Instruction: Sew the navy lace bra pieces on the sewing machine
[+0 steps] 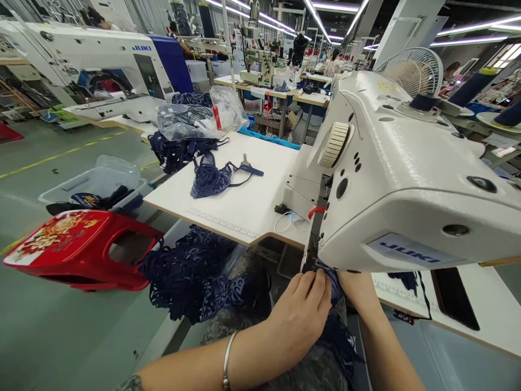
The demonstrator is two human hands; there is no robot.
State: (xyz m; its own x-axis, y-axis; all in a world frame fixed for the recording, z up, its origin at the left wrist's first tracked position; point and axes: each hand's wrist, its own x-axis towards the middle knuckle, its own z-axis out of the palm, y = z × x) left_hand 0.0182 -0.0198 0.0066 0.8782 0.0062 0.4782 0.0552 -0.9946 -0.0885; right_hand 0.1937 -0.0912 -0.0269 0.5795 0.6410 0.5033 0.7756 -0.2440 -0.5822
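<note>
My left hand [303,309], with a silver bangle on the wrist, is closed with its fingertips pinching a navy bra [334,285] at the sewing end of a white JUKI sewing machine [391,163]. Part of the navy fabric hangs below, over my lap. My right hand [353,285] reaches in from the other side, close to the same fabric; the machine head hides its fingers. Another navy bra [211,176] lies on the white table [244,217] to the left of the machine.
A heap of navy bras [187,277] hangs below the table's near edge. To the left stand a red stool [81,244] and a clear plastic bin [61,190]. Plastic bags [191,119] lie at the table's back corner. A second JUKI machine [106,54] stands behind.
</note>
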